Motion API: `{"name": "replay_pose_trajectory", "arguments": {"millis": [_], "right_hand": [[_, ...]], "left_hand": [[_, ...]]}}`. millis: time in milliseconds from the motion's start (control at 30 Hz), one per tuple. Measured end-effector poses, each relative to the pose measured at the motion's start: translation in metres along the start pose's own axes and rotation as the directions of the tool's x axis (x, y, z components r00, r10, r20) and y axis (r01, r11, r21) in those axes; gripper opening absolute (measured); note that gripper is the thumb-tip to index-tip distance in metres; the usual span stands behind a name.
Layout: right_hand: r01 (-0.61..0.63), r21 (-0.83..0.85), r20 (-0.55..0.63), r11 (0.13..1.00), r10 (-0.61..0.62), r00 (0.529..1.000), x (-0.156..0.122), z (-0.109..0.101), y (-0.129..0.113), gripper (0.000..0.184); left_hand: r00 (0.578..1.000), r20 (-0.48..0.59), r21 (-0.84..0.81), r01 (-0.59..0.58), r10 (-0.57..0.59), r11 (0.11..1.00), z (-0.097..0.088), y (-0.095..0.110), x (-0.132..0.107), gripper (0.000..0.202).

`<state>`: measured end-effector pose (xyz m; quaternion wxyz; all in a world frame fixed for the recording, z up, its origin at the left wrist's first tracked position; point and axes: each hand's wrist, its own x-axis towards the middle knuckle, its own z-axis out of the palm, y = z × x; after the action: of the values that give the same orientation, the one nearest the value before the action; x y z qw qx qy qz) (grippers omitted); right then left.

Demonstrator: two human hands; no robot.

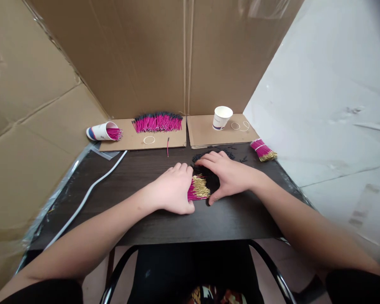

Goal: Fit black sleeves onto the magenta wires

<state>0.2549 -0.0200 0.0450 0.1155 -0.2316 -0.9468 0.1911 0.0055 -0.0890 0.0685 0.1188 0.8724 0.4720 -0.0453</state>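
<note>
My left hand (174, 189) is closed over a bundle of pink wires with gold tips (198, 189) on the dark table (139, 169). The gold ends stick out to the right of the fingers. My right hand (226, 173) lies palm down beside them, fingers curved and spread over a heap of small black pieces (213, 157), with the thumb near the gold tips. What lies under the right palm is hidden.
A row of pink wires with black ends (157, 122) lies on cardboard (136, 139) at the back. A tipped paper cup (103, 131) holds more wires. An upright paper cup (222, 117), rubber bands (240, 125), a tied bundle (263, 151) and a white cable (88, 194) are around.
</note>
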Motion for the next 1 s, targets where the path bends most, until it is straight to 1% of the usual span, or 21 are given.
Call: {"name": "replay_pose_trajectory", "arguments": {"millis": [100, 200, 300, 433, 633, 767, 900, 1000], "right_hand": [[-0.015, -0.015, 0.039, 1.000, 0.016, 0.999, -0.002, -0.004, 0.004, 0.111], [-0.010, -0.018, 0.061, 1.000, 0.011, 0.998, -0.003, -0.005, 0.005, 0.103], [-0.014, -0.009, 0.060, 1.000, 0.014, 0.998, -0.003, -0.004, 0.005, 0.097], [-0.023, 0.001, 0.062, 1.000, 0.023, 0.998, -0.003, -0.003, 0.006, 0.102], [-0.022, 0.023, 0.054, 1.000, 0.020, 0.998, -0.003, -0.003, 0.008, 0.104], [-0.029, 0.018, 0.064, 0.999, 0.028, 0.998, -0.004, -0.003, 0.009, 0.105], [-0.029, 0.020, 0.066, 0.999, 0.027, 0.997, -0.004, -0.003, 0.009, 0.105], [-0.027, 0.029, 0.051, 0.999, 0.025, 0.998, -0.003, -0.003, 0.009, 0.103]], "left_hand": [[1.000, -0.005, 0.025, -0.008, 0.008, 1.000, 0.003, 0.000, 0.002, 0.055], [1.000, -0.006, 0.047, -0.012, 0.012, 0.999, 0.004, -0.002, 0.004, 0.051], [1.000, 0.017, 0.060, -0.020, 0.019, 0.998, 0.005, -0.003, 0.006, 0.048], [0.998, 0.049, 0.079, -0.052, 0.048, 0.996, 0.006, -0.003, 0.005, 0.044], [0.993, 0.057, 0.103, -0.104, 0.098, 0.989, 0.007, -0.004, 0.005, 0.034], [0.990, 0.056, 0.070, -0.136, 0.132, 0.988, 0.004, -0.007, 0.008, 0.032], [0.988, 0.051, 0.027, -0.147, 0.146, 0.989, 0.002, -0.014, 0.010, 0.025], [0.989, 0.025, -0.050, -0.143, 0.145, 0.988, 0.001, -0.021, 0.011, 0.019]]}}
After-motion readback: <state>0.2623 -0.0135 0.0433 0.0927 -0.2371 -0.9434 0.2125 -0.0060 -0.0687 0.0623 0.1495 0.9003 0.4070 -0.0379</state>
